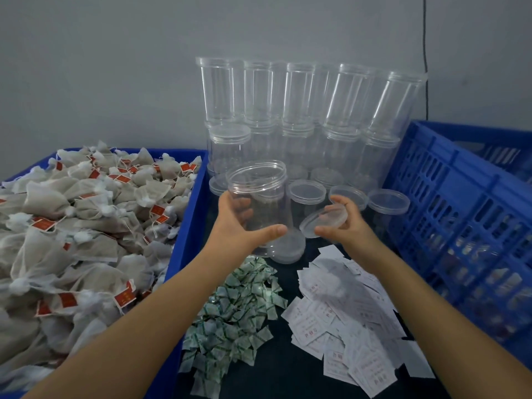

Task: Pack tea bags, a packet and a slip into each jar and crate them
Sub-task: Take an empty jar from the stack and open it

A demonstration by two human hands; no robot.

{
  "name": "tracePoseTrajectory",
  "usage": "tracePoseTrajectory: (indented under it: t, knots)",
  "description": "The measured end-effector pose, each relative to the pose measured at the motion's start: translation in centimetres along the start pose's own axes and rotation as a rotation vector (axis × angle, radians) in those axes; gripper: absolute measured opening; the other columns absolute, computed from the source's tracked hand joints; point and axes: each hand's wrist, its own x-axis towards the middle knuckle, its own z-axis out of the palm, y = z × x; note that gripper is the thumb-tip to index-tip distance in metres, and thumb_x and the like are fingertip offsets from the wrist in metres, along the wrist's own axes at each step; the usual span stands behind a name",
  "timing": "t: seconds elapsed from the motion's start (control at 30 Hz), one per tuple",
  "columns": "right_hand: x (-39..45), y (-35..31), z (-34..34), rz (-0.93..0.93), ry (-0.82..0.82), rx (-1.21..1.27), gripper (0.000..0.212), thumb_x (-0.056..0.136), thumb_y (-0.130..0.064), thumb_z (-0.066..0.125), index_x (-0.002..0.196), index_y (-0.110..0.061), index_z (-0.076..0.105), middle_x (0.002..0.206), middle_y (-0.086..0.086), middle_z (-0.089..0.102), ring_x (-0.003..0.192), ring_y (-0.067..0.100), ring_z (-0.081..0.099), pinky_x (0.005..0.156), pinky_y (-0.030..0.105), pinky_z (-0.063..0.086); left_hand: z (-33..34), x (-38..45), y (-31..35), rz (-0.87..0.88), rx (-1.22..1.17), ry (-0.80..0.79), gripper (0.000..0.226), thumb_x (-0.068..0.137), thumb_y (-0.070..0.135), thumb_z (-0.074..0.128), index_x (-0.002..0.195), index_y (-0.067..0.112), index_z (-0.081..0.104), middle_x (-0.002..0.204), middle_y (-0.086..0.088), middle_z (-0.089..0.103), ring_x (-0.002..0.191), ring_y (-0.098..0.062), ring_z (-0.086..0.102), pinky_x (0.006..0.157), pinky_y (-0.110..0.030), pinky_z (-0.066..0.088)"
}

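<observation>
Packets (230, 312) and slips (345, 321) wait low-centre; left hand (239, 223) grips open jar (259, 203), right hand (342, 220) pinches lid (322, 223), freeing the mouth for filling.

One camera sits on the person's head. It looks forward and down, close over the bench (290, 378), toward the wall (115, 67).

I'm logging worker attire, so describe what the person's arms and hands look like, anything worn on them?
Both forearms are bare as far as the frame shows: no sleeves in view. The left hand and right hand have no gloves, and no rings, watch or wristbands are visible.
</observation>
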Motion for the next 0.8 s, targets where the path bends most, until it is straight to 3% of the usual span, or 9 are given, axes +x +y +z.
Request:
tracePoseTrajectory:
  t: [0.07, 0.13, 0.3, 0.53, 0.67, 0.8]
  knots:
    - [0.6, 1.3, 1.2, 0.022, 0.07, -0.065, 0.073, 0.059, -0.035, 0.087, 0.12, -0.037, 0.047, 0.128, -0.003, 0.054, 0.099, 0.005, 0.065, 0.071, 0.014, 0.052, -0.2, 0.5, -0.5, 0.015, 0.033, 0.083, 0.103, 0.048, 0.042, 0.088, 0.132, 0.035, 0.029, 0.13, 0.011, 0.043, 0.125, -0.011, 0.043, 0.097, -0.031, 0.046]
    - [1.4, 2.7, 2.3, 0.045, 0.16, -0.163, 0.073, 0.066, -0.034, 0.09, 0.123, -0.034, 0.045, 0.135, 0.0, 0.048, 0.116, 0.016, 0.055, 0.088, 0.026, 0.048, -0.3, 0.9, -0.7, 0.02, 0.028, 0.146, 0.105, 0.045, 0.045, 0.087, 0.131, 0.038, 0.028, 0.127, 0.014, 0.041, 0.126, -0.01, 0.04, 0.106, -0.038, 0.038]
    - [2.5, 5.3, 4.9, 0.046, 0.213, -0.285, 0.085, 0.069, -0.032, 0.09, 0.14, -0.023, 0.044, 0.145, -0.001, 0.04, 0.127, 0.015, 0.042, 0.096, 0.028, 0.035, -0.7, 1.5, -1.0, 0.013, 0.011, 0.209, 0.115, 0.039, 0.053, 0.083, 0.138, 0.032, 0.029, 0.125, 0.015, 0.043, 0.124, -0.011, 0.042, 0.104, -0.037, 0.039]
    - [2.7, 7.2, 6.5, 0.127, 0.187, -0.412, 0.099, 0.068, -0.04, 0.09, 0.148, -0.025, 0.034, 0.152, 0.004, 0.037, 0.138, 0.024, 0.037, 0.112, 0.046, 0.037, -0.3, 1.8, -1.4, 0.01, 0.041, 0.171, 0.103, 0.056, 0.034, 0.09, 0.14, 0.029, 0.03, 0.134, 0.009, 0.044, 0.127, -0.011, 0.041, 0.103, -0.034, 0.039]
    - [2.7, 7.0, 6.5, 0.123, 0.162, -0.44, 0.106, 0.068, -0.044, 0.088, 0.153, -0.026, 0.027, 0.157, 0.004, 0.03, 0.142, 0.024, 0.033, 0.114, 0.046, 0.034, -0.1, 1.7, -1.6, -0.002, 0.11, 0.125, 0.099, 0.058, 0.032, 0.089, 0.137, 0.029, 0.03, 0.135, 0.008, 0.042, 0.127, -0.013, 0.04, 0.098, -0.029, 0.038]
    - [2.4, 6.2, 6.3, 0.131, 0.107, -0.46, 0.109, 0.07, -0.044, 0.087, 0.155, -0.029, 0.021, 0.159, 0.005, 0.023, 0.144, 0.025, 0.031, 0.115, 0.046, 0.035, -0.1, 1.7, -1.7, -0.049, 0.16, 0.082, 0.106, 0.057, 0.033, 0.09, 0.141, 0.029, 0.026, 0.137, 0.006, 0.041, 0.128, -0.017, 0.04, 0.106, -0.041, 0.04]
